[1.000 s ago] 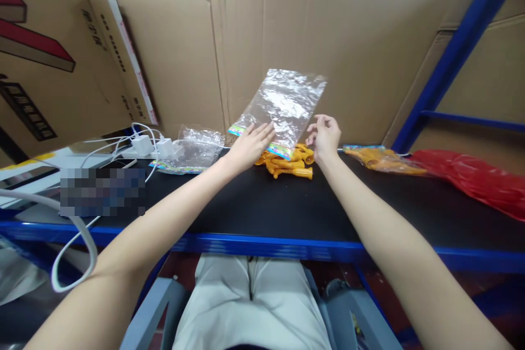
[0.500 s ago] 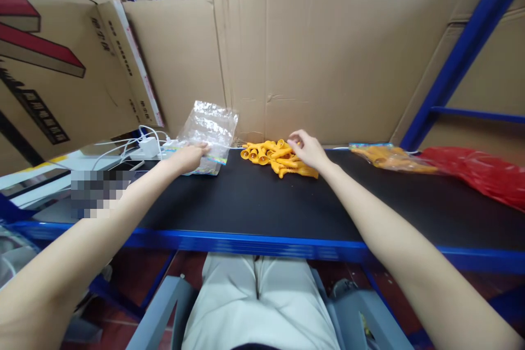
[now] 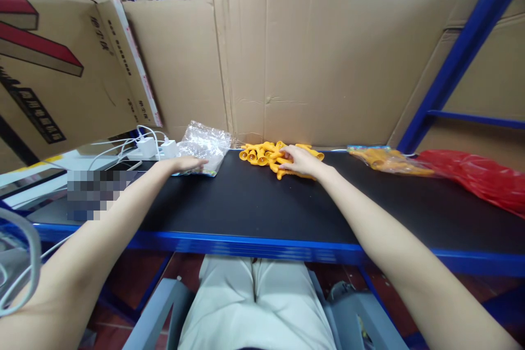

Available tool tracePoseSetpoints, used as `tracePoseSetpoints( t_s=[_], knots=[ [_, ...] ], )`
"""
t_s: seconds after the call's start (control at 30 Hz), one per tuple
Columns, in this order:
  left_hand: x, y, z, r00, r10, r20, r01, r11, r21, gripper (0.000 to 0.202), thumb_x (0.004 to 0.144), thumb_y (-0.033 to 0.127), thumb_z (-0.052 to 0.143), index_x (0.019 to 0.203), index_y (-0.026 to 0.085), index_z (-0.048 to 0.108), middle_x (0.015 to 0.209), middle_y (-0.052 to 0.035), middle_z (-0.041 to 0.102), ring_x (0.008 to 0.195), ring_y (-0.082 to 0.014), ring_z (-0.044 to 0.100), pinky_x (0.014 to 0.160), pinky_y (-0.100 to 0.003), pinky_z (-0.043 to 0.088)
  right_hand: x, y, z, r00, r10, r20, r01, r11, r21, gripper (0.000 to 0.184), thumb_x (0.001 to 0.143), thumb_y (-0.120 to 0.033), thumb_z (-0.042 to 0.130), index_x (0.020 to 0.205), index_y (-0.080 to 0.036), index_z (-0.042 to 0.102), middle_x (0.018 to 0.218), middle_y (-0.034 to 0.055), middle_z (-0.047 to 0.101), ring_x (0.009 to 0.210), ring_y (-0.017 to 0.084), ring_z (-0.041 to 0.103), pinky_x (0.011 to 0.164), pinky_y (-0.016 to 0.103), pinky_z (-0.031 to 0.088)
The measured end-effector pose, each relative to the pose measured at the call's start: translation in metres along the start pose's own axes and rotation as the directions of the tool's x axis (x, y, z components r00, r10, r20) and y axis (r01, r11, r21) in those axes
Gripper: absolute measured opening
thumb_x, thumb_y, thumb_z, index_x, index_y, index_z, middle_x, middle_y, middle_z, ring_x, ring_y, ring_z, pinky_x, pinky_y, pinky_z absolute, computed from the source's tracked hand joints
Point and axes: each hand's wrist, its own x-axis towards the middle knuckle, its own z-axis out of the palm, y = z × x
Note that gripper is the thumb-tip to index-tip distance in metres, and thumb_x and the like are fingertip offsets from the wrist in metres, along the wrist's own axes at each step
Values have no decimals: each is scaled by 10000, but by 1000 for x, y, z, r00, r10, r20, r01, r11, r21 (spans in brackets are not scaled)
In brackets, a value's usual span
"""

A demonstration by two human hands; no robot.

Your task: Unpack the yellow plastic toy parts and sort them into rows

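Note:
On the black work surface lies a pile of yellow-orange plastic pieces (image 3: 254, 156) with round, hollow, cup-like ends. My right hand (image 3: 303, 162) rests over the right side of the pile, thumb and fingers apart around some of the pieces. To the left is a crumpled clear plastic bag (image 3: 207, 145) with a printed strip showing at its lower edge. My left hand (image 3: 186, 164) lies flat at the bag's near side, fingers stretched to the right and touching it.
A clear packet of similar yellow pieces (image 3: 381, 159) lies at the right, beside red plastic sheeting (image 3: 476, 175). White chargers (image 3: 146, 147) with cables stand at the left. A cardboard wall (image 3: 328, 65) closes the back; a blue metal edge (image 3: 246, 245) runs along the front.
My right hand has lowered onto the yellow pieces and moved slightly left. The raised bag has sunk down and crumpled, while my left hand has flattened beside it.

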Motion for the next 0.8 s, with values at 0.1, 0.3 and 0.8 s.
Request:
tracePoseSetpoints(
  t_s=[0.1,0.3,0.8],
  knots=[
    [6,5,6,998,-11,-68,23,985,170,709,840,584,187,1007,106,683,1177,-168,628,1063,-273,597,945,-323,413,0,1,4,999,7,-34,-6,1000,23,457,746,-302,685,1171,-170,584,1025,101,627,940,235,592,825,375,469],
    [17,19,21,990,-24,-139,63,958,280,670,838,524,335,1408,176,381,1382,-180,468,1232,-321,481,988,-415,379,0,-1,10,996,20,-89,-13,997,82,379,773,-233,642,1143,-167,596,958,87,625,876,210,596,823,377,472],
    [30,57,9,956,-264,-129,284,943,174,600,846,488,340,1321,168,516,1373,-166,496,1239,-368,473,992,-533,382,-9,62,-49,387,867,-312,-197,409,891,24,822,-186,466,812,-193,487,646,-37,536,507,84,519,500,206,451]
  ],
)
